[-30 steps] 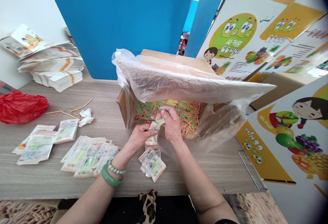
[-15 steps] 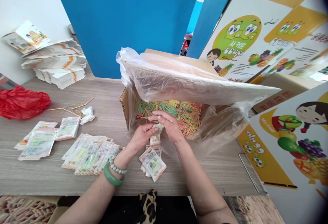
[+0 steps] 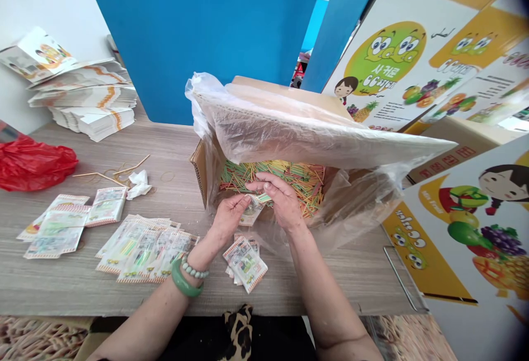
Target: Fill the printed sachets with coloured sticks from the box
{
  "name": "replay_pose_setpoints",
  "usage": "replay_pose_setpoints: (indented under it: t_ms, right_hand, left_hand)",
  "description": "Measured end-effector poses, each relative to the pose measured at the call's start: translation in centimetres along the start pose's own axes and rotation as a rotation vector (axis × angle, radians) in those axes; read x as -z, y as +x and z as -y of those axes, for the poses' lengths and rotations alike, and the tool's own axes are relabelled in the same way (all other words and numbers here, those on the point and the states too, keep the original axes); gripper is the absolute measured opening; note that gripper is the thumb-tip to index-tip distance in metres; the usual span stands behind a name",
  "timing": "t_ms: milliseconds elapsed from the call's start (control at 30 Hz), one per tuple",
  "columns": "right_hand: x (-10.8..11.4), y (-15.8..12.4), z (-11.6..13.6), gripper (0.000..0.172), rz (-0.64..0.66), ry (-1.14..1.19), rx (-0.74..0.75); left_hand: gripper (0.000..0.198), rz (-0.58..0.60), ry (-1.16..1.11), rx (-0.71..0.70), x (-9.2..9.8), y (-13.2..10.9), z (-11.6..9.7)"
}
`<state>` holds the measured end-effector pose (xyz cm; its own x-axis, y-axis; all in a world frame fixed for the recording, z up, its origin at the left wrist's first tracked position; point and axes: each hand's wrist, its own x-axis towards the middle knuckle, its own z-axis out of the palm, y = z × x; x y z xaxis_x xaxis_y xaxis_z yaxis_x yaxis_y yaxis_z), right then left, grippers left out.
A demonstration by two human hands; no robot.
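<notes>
Looking down from the head camera, both hands meet at the near edge of an open box on a wood-grain table. The left hand is closed on a small printed packet, thumb on top and fingers beneath, holding it tilted just above the box's front wall. The right hand lies palm down against the packet's upper end, its thumb and forefinger pinched together there, where a few pale green sticks show at the packet's mouth. Behind the hands the box is filled with loose green, yellow and orange sticks. A clear plastic liner is folded back over the box's flaps and sags over its front.

On the left wrist sit a green bangle and a bead bracelet. A small pile of packets lies on the table just below the hands. A fanned row of packets lies to their left, with a few more further left. Beyond these are a crumpled tissue, thin rubber bands and a red bag. Stacks of flat printed sheets stand at the far left corner. A blue panel rises behind the table, and printed cartons with fruit pictures lean at the right.
</notes>
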<state>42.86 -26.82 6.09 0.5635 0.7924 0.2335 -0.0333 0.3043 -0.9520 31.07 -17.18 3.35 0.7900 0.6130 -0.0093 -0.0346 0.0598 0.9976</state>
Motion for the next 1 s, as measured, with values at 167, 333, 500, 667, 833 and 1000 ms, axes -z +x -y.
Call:
replay_pose_setpoints:
  t_ms: [167,333,500,667,833,1000]
  right_hand:
    - [-0.1,-0.1,0.3,0.025,0.035,0.063,0.005]
    - [0.1,0.2,0.1,0.027,0.008,0.032,-0.033]
    - [-0.5,0.3,-0.2,0.023,0.036,0.005,-0.092]
    - [-0.9,0.2,0.0,0.021,0.060,0.000,-0.091]
    - [-0.1,0.2,-0.3,0.021,0.067,-0.010,-0.073]
    - [0.4,0.1,-0.7,0.026,0.090,0.018,-0.111]
  left_hand:
    - [0.036,-0.001,-0.036,0.000,0.1,-0.1,0.0]
    - [0.033,0.005,0.031,-0.013,0.4,-0.2,0.0]
    - [0.031,0.158,-0.116,0.179,0.3,-0.1,0.9]
    - [0.039,0.240,-0.204,0.337,0.2,-0.2,1.5]
    - [0.035,0.128,-0.148,0.275,0.7,-0.2,1.0]
    - [0.033,0.123,-0.073,0.257,1.1,-0.1,0.6]
